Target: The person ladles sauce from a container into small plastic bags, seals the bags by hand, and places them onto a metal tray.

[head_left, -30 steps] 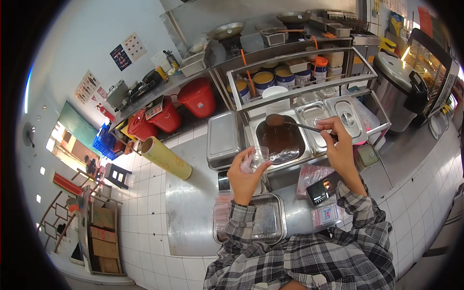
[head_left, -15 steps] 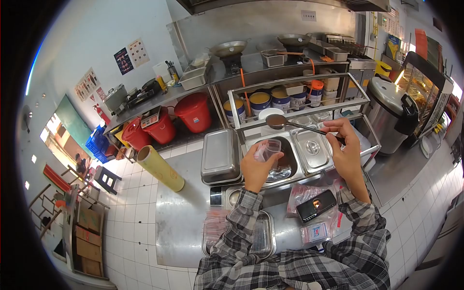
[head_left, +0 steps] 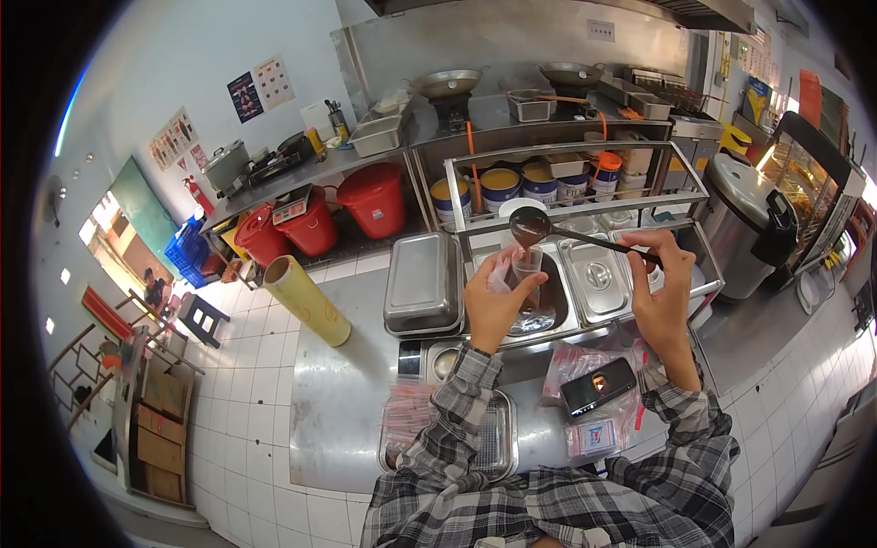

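Note:
A small clear plastic cup or bag (head_left: pixel 524 266) is in my left hand (head_left: pixel 493 304), its fingers closed round it. My right hand (head_left: pixel 665 290) grips the black handle of a ladle (head_left: pixel 530 226). The ladle's bowl is tilted just above the cup, and brown sauce runs down from it towards the cup's mouth. Below both sits a steel pan (head_left: pixel 568 321) of dark sauce, partly hidden by my left hand. A lidded steel pan (head_left: pixel 596 276) stands directly to its right.
A closed steel container (head_left: pixel 424 283) and an upright yellow roll (head_left: pixel 307 301) are on the left. Nearer me are a tray (head_left: pixel 501 438) with thin packets, a phone (head_left: pixel 598 387) and plastic bags (head_left: pixel 566 370). A metal frame (head_left: pixel 585 155) rises behind the pans; a large cooker (head_left: pixel 744 219) is at right.
The ladle has come up out of the area over the sauce pan to above the cup and tipped, and sauce now pours. My left hand has brought the cup under it.

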A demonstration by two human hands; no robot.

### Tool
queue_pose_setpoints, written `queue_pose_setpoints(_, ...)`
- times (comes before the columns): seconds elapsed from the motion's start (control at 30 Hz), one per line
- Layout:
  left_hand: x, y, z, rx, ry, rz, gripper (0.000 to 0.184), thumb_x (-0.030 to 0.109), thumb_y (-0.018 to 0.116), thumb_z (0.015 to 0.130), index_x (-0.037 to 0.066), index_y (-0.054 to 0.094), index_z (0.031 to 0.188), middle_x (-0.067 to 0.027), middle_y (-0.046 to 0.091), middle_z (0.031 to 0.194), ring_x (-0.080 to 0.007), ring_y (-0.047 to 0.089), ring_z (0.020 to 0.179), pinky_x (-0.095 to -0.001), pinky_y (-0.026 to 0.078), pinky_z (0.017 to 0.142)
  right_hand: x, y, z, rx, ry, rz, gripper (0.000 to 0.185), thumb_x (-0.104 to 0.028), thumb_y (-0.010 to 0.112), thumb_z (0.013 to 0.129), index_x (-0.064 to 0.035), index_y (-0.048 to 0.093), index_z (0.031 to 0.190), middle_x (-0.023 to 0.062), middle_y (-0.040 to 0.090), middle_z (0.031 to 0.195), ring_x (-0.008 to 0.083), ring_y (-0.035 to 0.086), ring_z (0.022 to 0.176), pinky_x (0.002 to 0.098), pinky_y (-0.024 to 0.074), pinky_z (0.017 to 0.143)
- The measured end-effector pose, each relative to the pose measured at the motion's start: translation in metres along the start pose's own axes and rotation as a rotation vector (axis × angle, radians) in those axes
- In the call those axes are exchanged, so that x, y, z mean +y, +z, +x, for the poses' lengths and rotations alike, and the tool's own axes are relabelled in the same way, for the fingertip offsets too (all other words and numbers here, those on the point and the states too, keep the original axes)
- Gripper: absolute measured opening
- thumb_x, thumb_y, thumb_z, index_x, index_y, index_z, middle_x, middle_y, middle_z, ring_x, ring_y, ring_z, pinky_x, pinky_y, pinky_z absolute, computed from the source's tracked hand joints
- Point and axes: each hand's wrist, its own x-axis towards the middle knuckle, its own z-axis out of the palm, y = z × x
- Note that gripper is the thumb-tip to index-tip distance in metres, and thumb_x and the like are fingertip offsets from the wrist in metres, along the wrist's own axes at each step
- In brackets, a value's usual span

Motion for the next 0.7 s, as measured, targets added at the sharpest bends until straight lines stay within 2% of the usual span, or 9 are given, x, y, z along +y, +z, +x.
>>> queue_pose_setpoints(0.1,0.002,0.001,0.000,-0.008,0.015,-0.082,0.050,0.008,0.086,0.074,-0.003,0.062,0.118,-0.0071,0.067,0.110,-0.0124,0.062,0.100,-0.0268,0.050,0.088,-0.003,-0.001,0.002,0.044,-0.089,-0.076,0.021,0.000,0.062,0.087,-0.0114,0.066,0.104,-0.0014,0.068,0.097,0.0138,0.052,0.080,0.0290,0.0296,0.081)
queue_pose_setpoints(0.23,0.009,-0.002,-0.001,-0.024,-0.069,-0.087,0.050,0.007,0.085,0.075,-0.004,0.062,0.118,-0.0071,0.067,0.111,-0.0123,0.061,0.100,-0.0261,0.049,0.089,-0.002,0.000,0.004,0.096,-0.216,-0.127,0.021,0.002,0.062,0.086,-0.0119,0.066,0.101,-0.0009,0.068,0.097,0.0150,0.054,0.080,0.0322,0.0277,0.082)
queue_pose_setpoints(0.43,0.018,-0.003,-0.004,-0.022,-0.102,-0.164,0.050,0.007,0.085,0.075,-0.003,0.062,0.118,-0.0070,0.066,0.112,-0.0118,0.061,0.100,-0.0255,0.048,0.089,0.001,0.001,0.001,0.103,-0.402,-0.233,0.027,0.005,0.064,0.079,-0.0138,0.066,0.099,-0.0015,0.068,0.097,0.0153,0.056,0.081,0.0359,0.0263,0.081)
queue_pose_setpoints(0.5,0.013,-0.005,-0.003,-0.020,-0.085,-0.156,0.051,0.007,0.086,0.074,-0.003,0.062,0.118,-0.0068,0.066,0.112,-0.0117,0.061,0.101,-0.0255,0.048,0.089,0.001,0.001,-0.001,0.076,-0.416,-0.254,0.029,0.006,0.064,0.078,-0.0142,0.066,0.098,-0.0021,0.067,0.097,0.0154,0.056,0.082,0.0363,0.0262,0.081)
queue_pose_setpoints(0.6,0.019,-0.008,-0.005,-0.010,-0.164,-0.103,0.052,0.007,0.086,0.074,-0.003,0.062,0.119,-0.0065,0.066,0.112,-0.0121,0.060,0.103,-0.0261,0.047,0.092,0.000,0.000,-0.003,0.038,-0.433,-0.269,0.030,0.008,0.063,0.078,-0.0128,0.064,0.099,-0.0007,0.067,0.098,0.0168,0.056,0.083,0.0356,0.0271,0.083)
queue_pose_setpoints(0.7,0.013,-0.009,-0.006,-0.005,-0.088,-0.132,0.052,0.006,0.086,0.074,-0.003,0.062,0.119,-0.0060,0.067,0.111,-0.0111,0.060,0.103,-0.0241,0.049,0.086,0.001,0.001,-0.002,0.021,-0.424,-0.264,0.030,0.010,0.062,0.079,-0.0120,0.063,0.099,0.0004,0.066,0.098,0.0178,0.056,0.083,0.0350,0.0279,0.083)
